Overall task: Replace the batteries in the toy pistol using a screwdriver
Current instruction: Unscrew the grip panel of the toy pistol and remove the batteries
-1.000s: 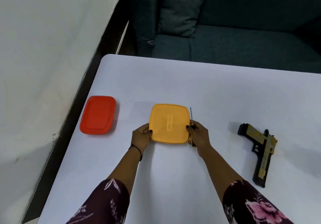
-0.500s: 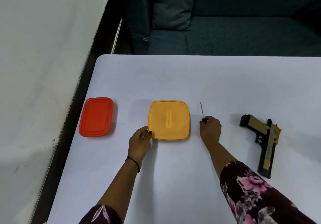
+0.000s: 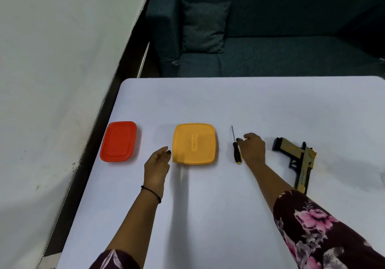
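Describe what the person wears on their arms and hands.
The right sleeve is dark maroon with pink and grey flowers; the left sleeve shows the same dark fabric with a pale leaf print. A thin black band circles the left wrist. The left hand and right hand are ungloved, with dark-painted nails.

A white tabletop (image 3: 208, 101) filled the foreground, and right behind it sat a dark teal sofa (image 3: 291, 60), a matching cushion (image 3: 204, 26) propped in its corner, a pale wall (image 3: 62, 49) on the left.

White table (image 3: 250, 106): red lid (image 3: 118, 141), yellow lid (image 3: 194, 143), screwdriver (image 3: 236, 152), toy pistol (image 3: 300, 160).
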